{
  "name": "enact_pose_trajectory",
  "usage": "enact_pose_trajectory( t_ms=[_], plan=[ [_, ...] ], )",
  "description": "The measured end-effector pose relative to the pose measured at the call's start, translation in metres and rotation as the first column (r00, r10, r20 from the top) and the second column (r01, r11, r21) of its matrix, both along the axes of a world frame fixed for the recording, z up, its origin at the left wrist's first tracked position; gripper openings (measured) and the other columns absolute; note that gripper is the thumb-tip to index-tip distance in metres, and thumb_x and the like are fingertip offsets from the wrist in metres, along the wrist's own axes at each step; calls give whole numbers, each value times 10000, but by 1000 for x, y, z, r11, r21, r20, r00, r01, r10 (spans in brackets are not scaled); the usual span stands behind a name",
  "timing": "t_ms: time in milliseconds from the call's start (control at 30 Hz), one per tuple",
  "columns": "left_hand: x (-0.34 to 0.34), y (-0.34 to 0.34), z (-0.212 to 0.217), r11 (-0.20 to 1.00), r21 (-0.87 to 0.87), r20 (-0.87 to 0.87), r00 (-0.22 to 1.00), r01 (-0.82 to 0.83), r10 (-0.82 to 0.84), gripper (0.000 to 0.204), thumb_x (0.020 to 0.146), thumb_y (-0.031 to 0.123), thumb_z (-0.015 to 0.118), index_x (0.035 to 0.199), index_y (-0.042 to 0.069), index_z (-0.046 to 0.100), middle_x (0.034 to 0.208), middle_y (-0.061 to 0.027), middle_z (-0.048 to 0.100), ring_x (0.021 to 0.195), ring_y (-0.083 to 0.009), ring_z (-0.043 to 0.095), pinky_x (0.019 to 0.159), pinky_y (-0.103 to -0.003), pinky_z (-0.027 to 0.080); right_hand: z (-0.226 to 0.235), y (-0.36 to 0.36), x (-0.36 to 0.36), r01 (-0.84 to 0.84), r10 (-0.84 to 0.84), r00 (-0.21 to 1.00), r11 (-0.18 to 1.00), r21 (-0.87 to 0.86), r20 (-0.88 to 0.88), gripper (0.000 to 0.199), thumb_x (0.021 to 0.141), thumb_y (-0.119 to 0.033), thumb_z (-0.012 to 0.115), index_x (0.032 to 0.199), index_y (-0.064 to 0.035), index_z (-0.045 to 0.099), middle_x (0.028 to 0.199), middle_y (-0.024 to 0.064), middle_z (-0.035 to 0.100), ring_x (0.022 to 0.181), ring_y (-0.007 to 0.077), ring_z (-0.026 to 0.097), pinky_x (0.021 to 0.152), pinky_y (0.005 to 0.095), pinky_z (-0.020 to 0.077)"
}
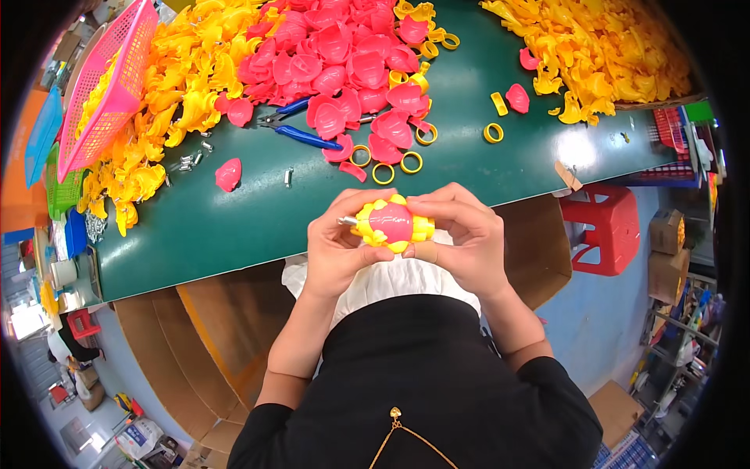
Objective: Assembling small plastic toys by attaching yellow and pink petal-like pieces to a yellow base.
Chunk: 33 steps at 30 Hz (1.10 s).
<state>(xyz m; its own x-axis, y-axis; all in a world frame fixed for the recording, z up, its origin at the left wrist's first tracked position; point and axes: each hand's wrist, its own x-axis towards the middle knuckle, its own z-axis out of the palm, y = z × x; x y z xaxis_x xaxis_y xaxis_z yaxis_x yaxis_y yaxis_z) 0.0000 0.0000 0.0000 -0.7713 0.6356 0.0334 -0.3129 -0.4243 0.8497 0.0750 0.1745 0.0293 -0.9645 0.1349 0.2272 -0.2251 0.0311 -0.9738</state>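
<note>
Two hands met at the near edge of a green surface (pixel 219 227), clamped together on one small toy (pixel 391 223). The toy had a pink dome centre ringed by yellow petal-like plastic, and it sat just above the person's lap, over the surface's edge. The left hand (pixel 340 246) gripped its left side, fingers curled around it; a short metal pin (pixel 347 222) stuck out by the thumb. The right hand (pixel 461 234) closed over its right side, fingertips on top and thumb beneath.

Just beyond the hands, a few yellow rings (pixel 383 173) lay loose on the surface, near a single pink shell (pixel 228 174). Blue-handled pliers (pixel 301 133) rested at the foot of a large heap of pink shells (pixel 344 55). To the left of that heap spread a pile of yellow parts (pixel 187 70), with a pink basket (pixel 109 86) tilted against it and small metal pins (pixel 191 159) scattered nearby. A second yellow pile (pixel 601 47) filled the far right corner.

Cardboard (pixel 226 328) stood beneath the surface, and a red stool (pixel 601 227) sat on the floor to the right.
</note>
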Motion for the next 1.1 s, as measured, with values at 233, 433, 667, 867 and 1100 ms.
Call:
enact_pose_trajectory(
  t_ms=[233,433,667,867,1100],
  plan=[
    [-4,-7,12,961,-257,-408,913,-98,-15,645,609,100,897,1179,-1,614,1102,-96,613,963,-161,634,809,-286,546,-8,9,3,-94,146,970,962,-256,192,659,686,49,802,1296,-9,557,1153,114,571,1095,214,598,945,356,525],
    [7,-6,25,807,-567,-496,850,-165,-175,572,628,85,899,1072,-9,551,1002,-108,685,884,-160,676,788,-279,561,21,8,5,-202,149,978,858,473,147,649,706,2,778,1311,-91,561,1228,130,555,1086,291,602,909,364,498],
    [18,-1,12,903,-292,-549,828,-316,112,299,708,74,837,933,-38,675,960,-168,709,735,-169,687,629,-266,562,12,5,5,-66,36,995,939,336,96,544,685,35,783,1189,-54,601,1194,114,607,1107,248,613,881,345,552],
    [-20,13,20,713,-340,-907,414,-614,-76,254,674,164,804,899,99,705,893,-18,649,819,-234,514,742,-357,426,-1,24,9,151,-137,976,986,-74,172,599,621,94,820,1071,-29,445,1187,199,562,1081,241,610,907,358,536],
    [-13,17,10,720,-331,-812,573,-610,112,154,747,42,756,879,46,676,1033,-69,624,886,-231,562,783,-344,464,-11,18,-3,206,-156,976,880,-428,150,571,621,42,836,1026,-67,448,1256,223,548,1142,279,588,964,380,511]
  ],
)
